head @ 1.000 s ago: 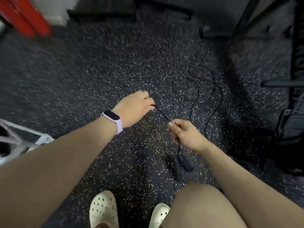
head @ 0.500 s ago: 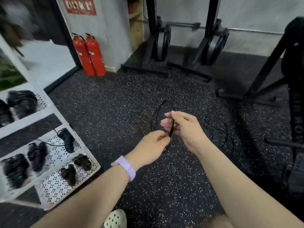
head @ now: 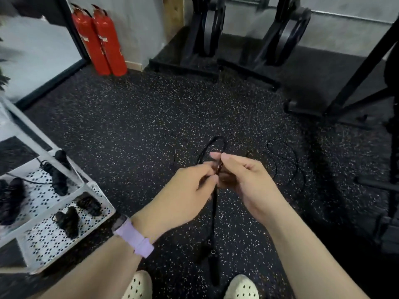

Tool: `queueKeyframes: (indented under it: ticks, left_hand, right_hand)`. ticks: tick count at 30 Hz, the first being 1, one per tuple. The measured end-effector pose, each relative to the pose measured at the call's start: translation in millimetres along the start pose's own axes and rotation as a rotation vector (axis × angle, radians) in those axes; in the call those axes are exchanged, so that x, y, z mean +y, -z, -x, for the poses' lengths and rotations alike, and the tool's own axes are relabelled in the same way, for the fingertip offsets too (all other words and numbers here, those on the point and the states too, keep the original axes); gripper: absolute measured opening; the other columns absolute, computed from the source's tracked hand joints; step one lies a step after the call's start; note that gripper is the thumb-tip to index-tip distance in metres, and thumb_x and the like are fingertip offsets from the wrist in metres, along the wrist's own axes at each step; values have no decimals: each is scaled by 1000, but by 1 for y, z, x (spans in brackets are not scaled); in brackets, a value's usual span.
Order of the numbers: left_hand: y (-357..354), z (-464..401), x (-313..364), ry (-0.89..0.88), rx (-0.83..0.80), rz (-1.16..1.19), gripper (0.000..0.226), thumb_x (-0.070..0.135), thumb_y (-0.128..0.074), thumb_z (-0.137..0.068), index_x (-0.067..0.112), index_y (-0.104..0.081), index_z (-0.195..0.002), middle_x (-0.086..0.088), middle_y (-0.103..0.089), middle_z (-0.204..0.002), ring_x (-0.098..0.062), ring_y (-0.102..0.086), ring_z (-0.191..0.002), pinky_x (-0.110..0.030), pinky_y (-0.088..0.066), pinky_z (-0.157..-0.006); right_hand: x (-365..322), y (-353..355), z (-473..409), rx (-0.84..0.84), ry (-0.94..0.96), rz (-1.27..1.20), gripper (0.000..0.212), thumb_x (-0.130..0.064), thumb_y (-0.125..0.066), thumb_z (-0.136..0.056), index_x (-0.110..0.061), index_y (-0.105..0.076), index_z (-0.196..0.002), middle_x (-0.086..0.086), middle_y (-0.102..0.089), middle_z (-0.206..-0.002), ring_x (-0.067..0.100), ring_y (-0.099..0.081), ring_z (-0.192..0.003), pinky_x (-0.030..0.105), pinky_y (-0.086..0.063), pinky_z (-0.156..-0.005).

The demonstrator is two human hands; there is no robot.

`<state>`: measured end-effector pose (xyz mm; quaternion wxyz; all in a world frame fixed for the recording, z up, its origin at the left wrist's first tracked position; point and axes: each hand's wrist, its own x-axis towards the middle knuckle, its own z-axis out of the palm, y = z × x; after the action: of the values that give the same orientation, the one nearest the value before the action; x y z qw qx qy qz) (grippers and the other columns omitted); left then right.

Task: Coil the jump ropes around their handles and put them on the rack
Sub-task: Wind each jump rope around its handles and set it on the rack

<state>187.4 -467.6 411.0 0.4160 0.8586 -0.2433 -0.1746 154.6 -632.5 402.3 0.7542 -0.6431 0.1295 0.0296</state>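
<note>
A thin black jump rope [head: 214, 208] is held up between both hands at the centre of the view. My left hand [head: 183, 197] pinches the cord just below my right hand [head: 241, 180], whose fingers are curled round a small loop that sticks up above them. The rope's black handles [head: 212, 268] hang down between my feet. More black rope [head: 287, 165] lies in loose loops on the speckled floor to the right. The white perforated rack [head: 49, 240] stands at the left, with several coiled ropes [head: 67, 221] on its shelves.
Two red fire extinguishers [head: 99, 39] stand against the back wall. Black machine frames [head: 216, 35] and a black stand [head: 354, 83] line the back and right. Dark rubber floor [head: 140, 117] stretches between them and me. My white clogs [head: 138, 285] show at the bottom.
The view has lifted from the floor to the room. My hands have come together and raised the rope, folding it into a loop; the handles now hang low between my feet.
</note>
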Motion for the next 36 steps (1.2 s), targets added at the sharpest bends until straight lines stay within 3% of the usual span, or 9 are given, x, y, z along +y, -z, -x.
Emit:
queueKeyframes:
  ticks: [3, 7, 10, 12, 14, 18, 26, 29, 36]
  left_hand:
    - [-3, -7, -5, 100, 11, -29, 25, 25, -50, -101, 17, -62, -81, -2, -71, -73, -29, -64, -67, -50, -52, -67]
    - [-2, -25, -10, 244, 175, 121, 26, 22, -44, -105, 13, -61, -87, 2, -73, -73, -16, -72, -67, -43, -61, -69]
    - [13, -34, -17, 367, 306, 234, 26, 20, -35, -108, 13, -58, -98, -4, -70, -75, -13, -71, -67, -37, -62, -70]
    - [22, -35, -26, 393, 378, 218, 26, 22, -33, -109, 18, -57, -99, -3, -63, -80, -15, -64, -69, -44, -60, -76]
    - [31, -35, -38, 425, 452, 254, 25, 26, -35, -109, 19, -58, -100, -1, -57, -81, -18, -55, -73, -49, -52, -81]
    - [52, -32, -57, 512, 621, 409, 27, 29, -39, -110, 17, -60, -98, 0, -50, -76, -18, -47, -70, -44, -46, -73]
    - [84, -22, -78, 612, 789, 689, 23, 15, -38, -109, 17, -54, -93, 2, -37, -67, -9, -29, -45, -16, -28, -35]
    - [93, -15, -82, 586, 821, 600, 24, 18, -40, -110, 21, -56, -92, 2, -44, -71, -10, -34, -49, -21, -30, -38]
    - [98, -9, -94, 546, 843, 515, 18, 23, -45, -109, 14, -60, -110, 2, -46, -70, -11, -37, -50, -26, -31, -44]
  right_hand:
    - [9, 0, -9, 60, -67, 28, 30, -20, -51, -109, -9, -79, -104, 11, -79, -91, 14, -72, -77, 26, -58, -69]
    - [7, 10, -20, 194, -134, -15, 33, -17, -41, -112, -5, -64, -91, 11, -72, -70, 27, -74, -70, 30, -59, -65]
    - [3, 32, -27, 270, -178, -109, 34, -20, -38, -113, -9, -54, -85, 1, -43, -56, 19, -45, -46, 35, -55, -56]
    - [5, 45, -29, 297, -168, -107, 35, -21, -39, -113, -11, -54, -83, -2, -31, -56, 14, -24, -47, 30, -37, -45]
    - [7, 53, -31, 329, -151, -91, 37, -21, -40, -113, -11, -57, -82, -4, -27, -56, 12, -18, -48, 25, -26, -42]
    - [4, 63, -31, 379, -115, -77, 34, -21, -41, -113, -9, -60, -88, -4, -30, -56, 10, -20, -46, 23, -23, -39]
    - [-1, 73, -29, 492, -80, -103, 32, -19, -39, -113, -11, -58, -89, -8, -27, -52, 7, -17, -42, 20, -17, -37]
    - [-2, 76, -29, 510, -74, -73, 31, -18, -39, -113, -11, -58, -90, -8, -27, -52, 6, -17, -41, 19, -16, -36]
    - [-1, 75, -25, 496, -80, 112, 29, -18, -40, -113, -10, -59, -93, -10, -32, -50, 4, -20, -40, 21, -16, -35]
